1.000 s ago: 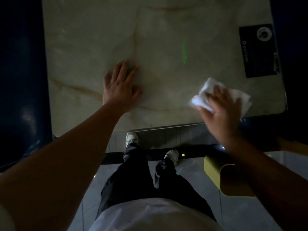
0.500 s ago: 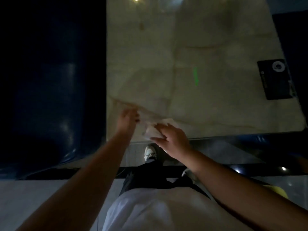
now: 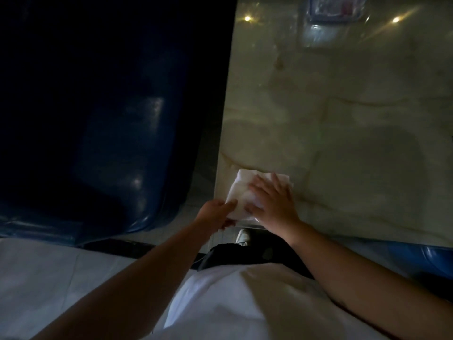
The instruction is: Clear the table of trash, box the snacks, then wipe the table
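Observation:
A white paper napkin (image 3: 241,192) lies on the near left corner of the pale marble table (image 3: 343,133). My right hand (image 3: 272,201) presses flat on the napkin, fingers spread over its right half. My left hand (image 3: 215,213) is at the table's corner edge, its fingers pinching the napkin's lower left edge. A clear plastic snack box (image 3: 331,11) with a blue rim stands at the table's far edge, cut off by the top of the frame.
A dark blue padded seat (image 3: 98,143) fills the left side, close to the table's left edge. Another blue seat edge (image 3: 416,258) shows at the lower right. Below the table are my shoe (image 3: 243,236) and a pale tiled floor (image 3: 49,278).
My right hand swept the napkin from the table's near right side to its near left corner. My left hand left the tabletop and took the napkin's edge. The view shifted left.

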